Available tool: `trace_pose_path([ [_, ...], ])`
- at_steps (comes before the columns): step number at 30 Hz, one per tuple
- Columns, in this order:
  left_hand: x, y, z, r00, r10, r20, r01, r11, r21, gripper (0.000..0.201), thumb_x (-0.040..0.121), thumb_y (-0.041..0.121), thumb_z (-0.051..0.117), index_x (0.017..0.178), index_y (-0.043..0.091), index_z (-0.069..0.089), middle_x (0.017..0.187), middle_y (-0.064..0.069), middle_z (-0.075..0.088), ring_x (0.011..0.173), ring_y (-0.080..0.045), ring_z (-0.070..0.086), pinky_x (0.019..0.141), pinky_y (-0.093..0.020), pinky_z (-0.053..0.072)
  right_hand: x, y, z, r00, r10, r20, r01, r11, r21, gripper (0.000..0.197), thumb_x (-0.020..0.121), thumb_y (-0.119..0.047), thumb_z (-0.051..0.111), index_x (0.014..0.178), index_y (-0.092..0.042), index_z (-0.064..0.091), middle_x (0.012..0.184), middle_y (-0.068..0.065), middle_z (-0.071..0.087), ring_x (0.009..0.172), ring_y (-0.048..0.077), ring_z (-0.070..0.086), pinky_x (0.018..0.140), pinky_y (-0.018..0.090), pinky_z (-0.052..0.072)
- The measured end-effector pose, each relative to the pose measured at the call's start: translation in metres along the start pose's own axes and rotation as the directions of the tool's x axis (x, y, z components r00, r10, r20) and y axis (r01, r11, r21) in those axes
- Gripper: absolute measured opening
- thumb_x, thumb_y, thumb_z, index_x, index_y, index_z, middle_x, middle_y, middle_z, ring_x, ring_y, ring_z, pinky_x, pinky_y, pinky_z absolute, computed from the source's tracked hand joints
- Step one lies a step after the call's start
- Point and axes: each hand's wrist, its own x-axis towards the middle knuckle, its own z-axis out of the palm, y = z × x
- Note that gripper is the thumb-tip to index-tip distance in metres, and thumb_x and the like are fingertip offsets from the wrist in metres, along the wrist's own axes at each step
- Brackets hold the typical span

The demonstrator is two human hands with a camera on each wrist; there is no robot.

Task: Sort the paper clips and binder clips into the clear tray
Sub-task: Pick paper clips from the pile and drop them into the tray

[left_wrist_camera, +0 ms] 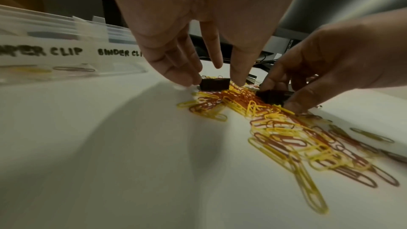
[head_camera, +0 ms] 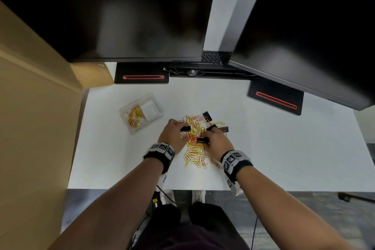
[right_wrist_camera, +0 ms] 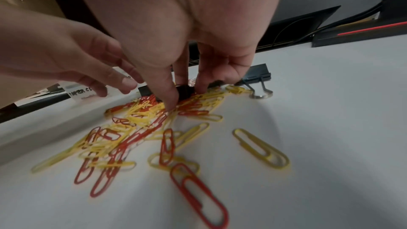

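While both hands work over the pile of red and yellow paper clips (head_camera: pixel 195 142) on the white desk (head_camera: pixel 284 148), the left hand (head_camera: pixel 172 135) pinches a black binder clip (left_wrist_camera: pixel 214 84) between thumb and fingertips at the pile's left edge. The right hand (head_camera: pixel 218 142) pinches a second black binder clip (head_camera: pixel 202 140), thumb toward the wrist and fingers beyond it. More binder clips (head_camera: pixel 207 115) lie at the pile's far side, one with wire handles splayed (right_wrist_camera: pixel 257 76). The clear tray (head_camera: pixel 142 112) sits to the left, apart from the pile, its labelled paper-clip compartment (left_wrist_camera: pixel 42 51) holding clips. Two dark monitors (head_camera: pixel 121 12) stand behind.
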Motion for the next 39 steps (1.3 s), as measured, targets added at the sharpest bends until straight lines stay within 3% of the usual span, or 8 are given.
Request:
trace_pose_path([
  [10,0.0,-0.003,-0.006,0.998,-0.015,-0.066,0.012,0.998,-0.056,0.032,0.083,0.035,0.071,0.113,0.026,0.065,0.111,0.002,0.053,0.097,-0.016,0.058,0.084,-0.029,0.05,0.036,-0.018,-0.021,0.994,-0.03,-0.104,0.039,0.996,0.085,0.029,0.082,-0.018,0.07,0.11,-0.02,0.064,0.105,0.005,0.059,0.096,0.02,0.056,0.079,0.032,0.052],
  [17,-0.014,-0.008,0.0,0.993,0.108,0.052,-0.108,0.994,-0.006,0.018,0.083,0.034,0.07,0.1,0.027,0.072,0.106,0.005,0.062,0.097,-0.016,0.061,0.083,-0.028,0.049,0.026,-0.013,-0.017,0.992,-0.05,-0.117,0.067,0.988,0.142,0.029,0.085,-0.012,0.064,0.113,-0.01,0.064,0.106,0.01,0.06,0.092,0.023,0.059,0.081,0.028,0.048],
  [21,-0.02,-0.008,0.012,0.957,0.231,0.177,-0.249,0.964,0.089,0.057,0.077,0.046,0.074,0.128,0.023,0.06,0.135,0.003,0.051,0.122,-0.018,0.049,0.102,-0.031,0.04,-0.012,0.011,-0.006,0.976,-0.181,-0.123,0.189,0.98,0.055,0.026,0.088,-0.018,0.06,0.113,-0.009,0.064,0.109,0.009,0.063,0.103,0.025,0.055,0.087,0.038,0.05],
  [24,-0.027,-0.006,0.02,0.935,0.231,0.27,-0.295,0.927,0.23,0.104,0.056,0.064,0.08,0.143,0.02,0.043,0.152,-0.004,0.033,0.134,-0.025,0.035,0.11,-0.042,0.035,-0.03,0.021,0.008,0.963,-0.263,0.063,0.269,0.955,-0.127,0.069,0.085,-0.054,0.059,0.14,-0.016,0.042,0.144,0.014,0.045,0.128,0.032,0.042,0.105,0.049,0.04],
  [27,-0.032,-0.007,0.028,0.927,0.188,0.326,-0.308,0.875,0.372,0.122,0.052,0.064,0.082,0.15,0.019,0.026,0.16,-0.006,0.015,0.14,-0.03,0.021,0.113,-0.045,0.031,-0.038,0.024,0.017,0.95,-0.219,0.223,0.278,0.918,-0.281,0.101,0.07,-0.074,0.059,0.15,-0.025,0.02,0.158,0.013,0.02,0.142,0.035,0.02,0.114,0.051,0.027],
  [30,-0.033,-0.007,0.035,0.942,0.171,0.289,-0.275,0.888,0.369,0.111,0.058,0.052,0.085,0.149,0.021,0.031,0.157,-0.006,0.02,0.138,-0.031,0.023,0.109,-0.043,0.035,-0.038,0.024,0.024,0.954,-0.208,0.214,0.266,0.92,-0.289,0.089,0.071,-0.049,0.075,0.146,-0.021,0.035,0.154,0.018,0.028,0.137,0.039,0.028,0.11,0.053,0.033],
  [33,-0.031,-0.004,0.041,0.957,0.188,0.221,-0.25,0.922,0.296,0.089,0.067,0.043,0.083,0.144,0.024,0.043,0.15,-0.007,0.032,0.132,-0.03,0.03,0.106,-0.042,0.039,-0.034,0.025,0.031,0.965,-0.25,0.081,0.262,0.935,-0.238,0.059,0.073,-0.019,0.08,0.128,-0.013,0.06,0.133,0.024,0.054,0.116,0.042,0.052,0.087,0.053,0.053],
  [39,-0.027,0.0,0.047,0.975,0.211,0.067,-0.219,0.965,0.147,0.042,0.082,0.02,0.074,0.123,0.017,0.066,0.128,-0.007,0.053,0.119,-0.028,0.048,0.094,-0.04,0.047,-0.023,0.02,0.035,0.97,-0.244,-0.018,0.229,0.933,-0.276,0.028,0.076,-0.002,0.074,0.102,-0.012,0.07,0.091,0.009,0.064,0.089,0.028,0.057,0.064,0.037,0.056],
])
